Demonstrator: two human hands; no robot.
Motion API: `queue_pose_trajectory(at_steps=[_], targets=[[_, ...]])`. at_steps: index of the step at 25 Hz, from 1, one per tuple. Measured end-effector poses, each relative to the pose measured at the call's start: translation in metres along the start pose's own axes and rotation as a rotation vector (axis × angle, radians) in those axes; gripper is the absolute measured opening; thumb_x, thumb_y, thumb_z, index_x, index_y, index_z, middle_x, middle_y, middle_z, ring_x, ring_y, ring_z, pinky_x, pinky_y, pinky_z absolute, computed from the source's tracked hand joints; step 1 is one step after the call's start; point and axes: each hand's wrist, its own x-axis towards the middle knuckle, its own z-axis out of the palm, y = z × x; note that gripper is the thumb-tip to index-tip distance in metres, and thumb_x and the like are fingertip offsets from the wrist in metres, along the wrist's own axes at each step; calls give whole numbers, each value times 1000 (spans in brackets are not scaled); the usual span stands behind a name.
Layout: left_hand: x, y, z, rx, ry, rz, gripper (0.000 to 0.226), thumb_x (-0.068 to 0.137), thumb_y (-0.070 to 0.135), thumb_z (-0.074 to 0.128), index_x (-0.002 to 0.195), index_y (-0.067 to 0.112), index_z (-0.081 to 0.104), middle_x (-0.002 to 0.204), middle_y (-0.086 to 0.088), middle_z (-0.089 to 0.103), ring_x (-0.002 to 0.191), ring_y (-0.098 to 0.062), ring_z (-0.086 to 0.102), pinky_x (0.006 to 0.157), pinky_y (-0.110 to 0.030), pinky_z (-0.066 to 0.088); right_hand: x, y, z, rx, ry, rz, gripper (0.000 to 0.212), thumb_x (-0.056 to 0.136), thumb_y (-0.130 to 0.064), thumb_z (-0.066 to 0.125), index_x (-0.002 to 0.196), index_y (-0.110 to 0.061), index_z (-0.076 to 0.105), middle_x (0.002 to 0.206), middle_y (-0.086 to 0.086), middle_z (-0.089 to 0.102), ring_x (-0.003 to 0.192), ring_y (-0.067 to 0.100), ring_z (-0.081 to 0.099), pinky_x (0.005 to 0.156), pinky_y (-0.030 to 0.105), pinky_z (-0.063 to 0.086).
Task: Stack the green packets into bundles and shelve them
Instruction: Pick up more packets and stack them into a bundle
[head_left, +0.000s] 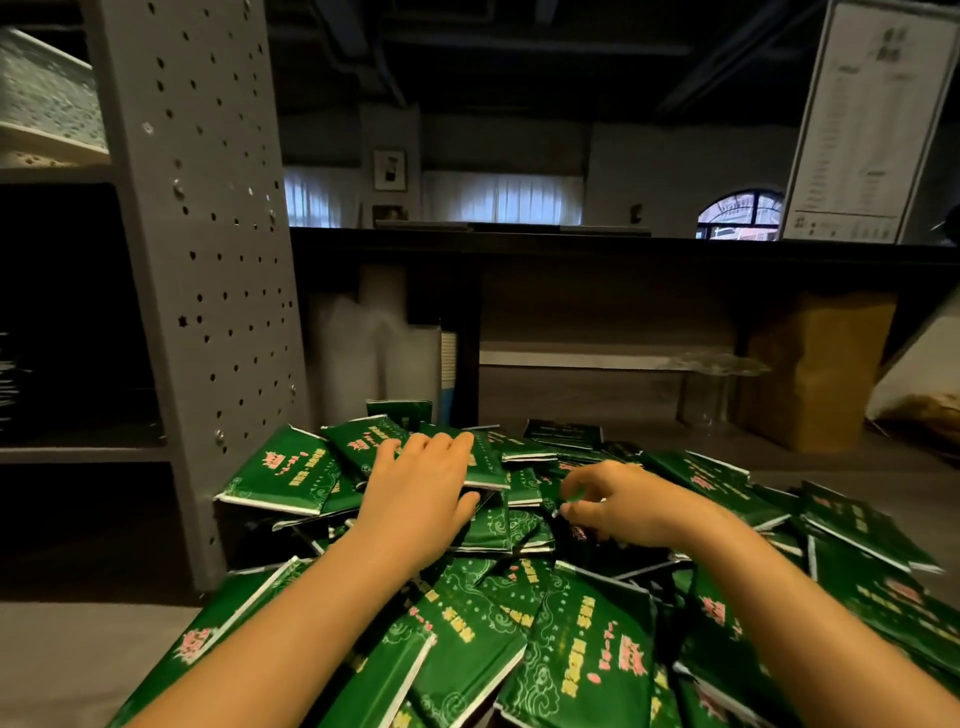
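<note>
Pressing flat, fingers straight, with the left hand (415, 493) on the heap of glossy green printed packets (587, 654); curling the right hand (618, 506) into it, hold on any packet unclear. Sprawled beside the grey perforated metal shelf upright (208, 260), not yet bundled. Likely to slide and skew if lifted unsquared.

Green packets (582, 654) with pale swirl pattern, yellow text, pink emblem, white edges, grey perforated shelf upright (202, 249) at ten o'clock, brown paper bag (815, 374) at two o'clock

left hand (415, 488) flat, right hand (618, 506) curled, on packets (582, 654)
</note>
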Motion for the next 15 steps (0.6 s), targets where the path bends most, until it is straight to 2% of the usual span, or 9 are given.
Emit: queue_pose_trajectory(at_steps=[3,5,6,8,10,12,13,15], targets=[[-3,-1,0,-8,101,93,41,97,27,43,138,22,41,132,5,47,119,-18,44,93,-31,40,2,0,9,-43,99,-9,34,97,-43,42,120,-24,58,113,-2,65,102,19,60,91,37,48],[-7,-2,-2,-58,176,174,36,89,19,60,125,21,57,118,4,59,107,-19,56,71,-32,50,1,-3,15,-14,191,-25,37,98,-47,36,97,-22,63,95,-1,67,93,23,61,85,38,49],[-9,-2,-2,-84,198,209,39,77,17,73,116,20,64,106,4,65,95,-19,63,57,-30,51,0,-6,17,36,227,-27,43,98,-48,33,85,-18,61,83,0,65,86,24,61,80,37,48],[-12,-1,3,-141,265,270,49,59,15,86,106,16,70,93,4,70,79,-16,68,42,-25,51,-1,-13,18,255,251,-26,50,98,-50,31,85,-11,61,75,2,67,77,23,62,78,36,48],[-11,5,5,-208,290,350,53,60,10,85,110,11,68,97,0,71,82,-18,69,46,-30,56,-5,-22,17,639,196,-28,40,98,-44,36,93,-13,60,63,-3,66,69,18,64,72,32,52],[-12,11,4,-258,286,432,43,70,13,75,112,9,66,103,-4,70,89,-20,69,56,-34,59,-8,-25,15,906,174,-37,25,98,-31,46,102,-9,59,50,-9,54,56,10,58,60,23,51],[-13,12,3,-270,270,455,38,78,22,64,113,10,65,107,-3,69,94,-19,67,64,-33,60,-10,-25,15,942,193,-48,21,97,-23,50,107,-8,60,54,-7,53,51,7,53,55,19,50],[-18,14,-4,-283,198,457,53,84,46,42,124,15,59,123,1,61,113,-11,56,87,-22,51,-10,-22,15,941,271,-73,17,95,-13,52,109,-14,62,71,1,60,55,7,51,50,17,44]])
